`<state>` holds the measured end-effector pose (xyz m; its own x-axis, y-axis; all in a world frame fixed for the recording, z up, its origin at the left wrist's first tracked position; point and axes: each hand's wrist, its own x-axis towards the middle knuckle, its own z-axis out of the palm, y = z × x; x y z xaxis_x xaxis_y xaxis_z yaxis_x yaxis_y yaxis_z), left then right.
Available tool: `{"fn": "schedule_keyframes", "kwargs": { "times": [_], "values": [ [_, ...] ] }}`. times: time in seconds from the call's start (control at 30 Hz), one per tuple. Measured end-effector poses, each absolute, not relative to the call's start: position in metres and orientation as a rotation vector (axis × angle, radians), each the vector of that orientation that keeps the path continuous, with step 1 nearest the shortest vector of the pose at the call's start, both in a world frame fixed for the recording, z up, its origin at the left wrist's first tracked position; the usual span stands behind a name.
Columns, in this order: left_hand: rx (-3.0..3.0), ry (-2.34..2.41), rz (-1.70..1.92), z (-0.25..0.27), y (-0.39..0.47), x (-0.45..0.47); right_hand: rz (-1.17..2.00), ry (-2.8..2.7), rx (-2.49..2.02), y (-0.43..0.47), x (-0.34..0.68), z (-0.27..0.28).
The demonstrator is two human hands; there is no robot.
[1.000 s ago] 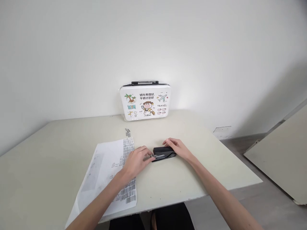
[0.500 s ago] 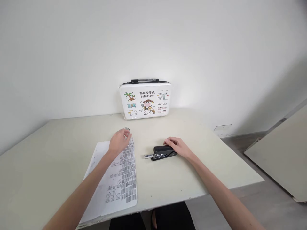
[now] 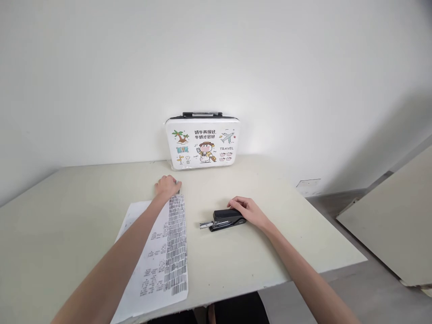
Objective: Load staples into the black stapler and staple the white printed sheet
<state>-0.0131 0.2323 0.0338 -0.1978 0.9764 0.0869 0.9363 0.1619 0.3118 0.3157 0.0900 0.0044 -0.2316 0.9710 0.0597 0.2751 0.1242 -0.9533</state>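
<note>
A black stapler (image 3: pixel 227 218) rests on the table with a metal part (image 3: pixel 205 225) sticking out of its front end to the left. My right hand (image 3: pixel 249 210) is closed around its back end. Past the top edge of the printed paper (image 3: pixel 153 256), my left hand (image 3: pixel 168 185) reaches low over the table with fingers curled. Something small and greyish (image 3: pixel 177 191) shows at those fingertips, mostly hidden and too small to name. The paper carries rows of barcodes down its right side, and my left forearm crosses above it.
A white hard case (image 3: pixel 204 144) with cartoon travel prints and a black handle stands against the wall at the back of the pale table (image 3: pixel 229 261). To the right, a light panel (image 3: pixel 391 225) stands beyond the table edge, above the grey floor.
My left hand has gone forward and slightly left, down toward the table past the paper, with the small item still at its fingers. The right hand stays on the stapler. The view has shifted slightly.
</note>
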Motion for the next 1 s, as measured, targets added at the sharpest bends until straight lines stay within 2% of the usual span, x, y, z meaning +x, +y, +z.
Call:
{"fn": "schedule_keyframes", "kwargs": {
  "times": [0.73,1.0],
  "values": [
    [1.862,1.985,0.682,0.057,0.209,-0.015,1.168,-1.623,-1.232,0.090,0.316,0.003],
    [1.967,1.616,0.724,0.075,0.136,0.017,1.149,-1.635,-1.251,0.088,0.316,0.007]
  ]
}}
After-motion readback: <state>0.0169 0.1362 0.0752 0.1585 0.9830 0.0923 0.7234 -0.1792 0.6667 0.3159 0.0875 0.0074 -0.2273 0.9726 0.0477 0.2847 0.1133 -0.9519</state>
